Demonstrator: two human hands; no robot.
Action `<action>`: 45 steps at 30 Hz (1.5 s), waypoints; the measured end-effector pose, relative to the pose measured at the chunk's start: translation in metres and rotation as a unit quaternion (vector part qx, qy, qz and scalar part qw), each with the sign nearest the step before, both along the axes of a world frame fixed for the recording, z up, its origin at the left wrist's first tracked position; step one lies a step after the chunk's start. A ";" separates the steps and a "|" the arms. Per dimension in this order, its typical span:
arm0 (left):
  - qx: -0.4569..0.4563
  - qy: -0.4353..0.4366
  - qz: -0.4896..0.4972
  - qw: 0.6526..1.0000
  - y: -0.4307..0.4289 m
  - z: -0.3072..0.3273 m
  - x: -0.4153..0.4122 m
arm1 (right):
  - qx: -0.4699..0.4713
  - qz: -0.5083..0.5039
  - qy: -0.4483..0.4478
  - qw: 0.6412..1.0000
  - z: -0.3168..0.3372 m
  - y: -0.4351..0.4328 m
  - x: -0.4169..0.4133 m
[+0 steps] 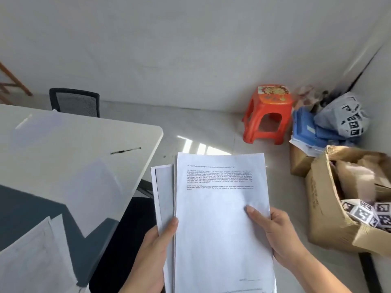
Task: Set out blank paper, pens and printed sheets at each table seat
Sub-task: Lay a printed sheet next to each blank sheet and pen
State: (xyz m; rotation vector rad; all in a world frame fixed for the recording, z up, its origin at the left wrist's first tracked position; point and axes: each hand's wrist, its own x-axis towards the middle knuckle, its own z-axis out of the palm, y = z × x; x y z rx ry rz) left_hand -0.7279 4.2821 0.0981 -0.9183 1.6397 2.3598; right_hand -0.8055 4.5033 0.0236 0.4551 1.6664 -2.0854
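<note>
The stack of printed sheets (222, 218) is gripped by the left hand (154, 250) and right hand (277, 235); the top sheet should be slid off singly, then laid beside the pen (125, 151).

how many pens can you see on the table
1. A black pen lies on the white table near its rounded far corner. A pale streak farther left is too blurred to tell; others may be hidden.
</note>
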 end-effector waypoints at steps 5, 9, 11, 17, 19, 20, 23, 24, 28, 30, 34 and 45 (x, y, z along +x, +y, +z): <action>0.011 -0.010 -0.003 1.000 0.012 -0.022 -0.080 | 0.050 -0.054 0.038 0.997 -0.010 0.017 -0.074; 0.020 -0.007 -0.006 1.000 0.007 -0.033 -0.159 | 0.079 -0.065 0.047 0.994 -0.013 0.016 -0.154; 0.024 -0.003 0.004 1.000 0.002 -0.030 -0.198 | 0.086 -0.052 0.046 0.994 -0.007 0.012 -0.194; 0.036 -0.006 0.025 0.999 -0.006 -0.018 -0.309 | 0.109 -0.083 0.102 0.985 0.015 0.007 -0.307; 0.021 0.001 0.040 0.999 -0.008 -0.016 -0.340 | 0.121 -0.097 0.098 0.983 0.013 0.010 -0.342; 0.023 0.001 0.051 0.998 -0.008 -0.015 -0.357 | 0.123 -0.097 0.090 0.984 0.012 0.011 -0.360; 0.014 0.007 0.069 0.998 -0.007 -0.020 -0.403 | 0.086 -0.084 0.070 0.990 0.009 0.008 -0.418; 0.011 0.007 0.072 0.997 -0.006 -0.021 -0.420 | 0.078 -0.073 0.065 0.992 0.008 0.007 -0.439; -0.002 -0.007 0.117 0.993 0.002 -0.026 -0.487 | 0.041 -0.011 0.054 0.998 0.000 0.003 -0.528; -0.038 -0.014 0.137 0.990 0.002 -0.024 -0.521 | 0.020 0.021 0.030 0.999 -0.001 -0.003 -0.570; -0.065 -0.056 0.215 0.973 -0.006 -0.031 -0.563 | -0.014 0.113 -0.010 0.993 -0.003 -0.030 -0.642; -0.035 -0.104 0.378 0.919 -0.095 -0.055 -0.612 | -0.003 0.320 -0.075 0.944 -0.003 -0.180 -0.746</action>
